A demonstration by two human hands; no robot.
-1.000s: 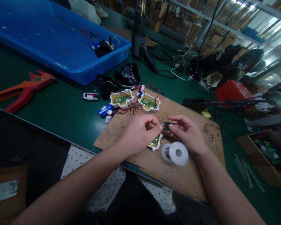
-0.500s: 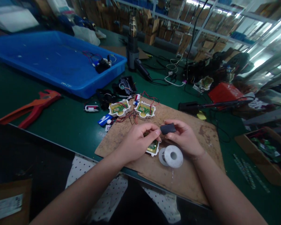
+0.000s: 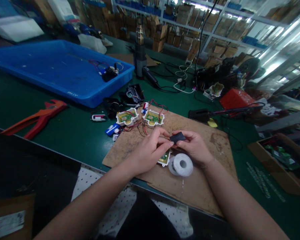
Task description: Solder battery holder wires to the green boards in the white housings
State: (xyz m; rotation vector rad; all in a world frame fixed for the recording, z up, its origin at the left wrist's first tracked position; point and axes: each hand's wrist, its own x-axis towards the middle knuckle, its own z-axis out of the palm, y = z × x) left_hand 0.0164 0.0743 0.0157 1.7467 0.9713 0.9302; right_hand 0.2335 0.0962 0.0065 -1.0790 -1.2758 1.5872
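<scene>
Both of my hands meet over a brown board (image 3: 210,186) on the green bench. My right hand (image 3: 193,146) pinches a small flat black part (image 3: 177,137) between thumb and fingers. My left hand (image 3: 147,153) is closed too, its fingertips touching the left edge of that black part. Under my hands lies a white housing with a green circuit board (image 3: 164,158). A white spool of solder wire (image 3: 182,164) rests just below my right hand. Two more white housings with boards and red and black wires (image 3: 153,118) sit at the far edge of the brown board.
A blue tray (image 3: 52,71) holding a wired part stands at the back left. A red cutter (image 3: 37,117) lies at the left. A black tool stand (image 3: 140,55), cables, a red box (image 3: 236,99) and a cardboard box (image 3: 277,160) crowd the back and right.
The view shifted, so the bench sits lower in frame. My right hand turned the black part from upright to flatter, and my left fingertips stayed on it.
</scene>
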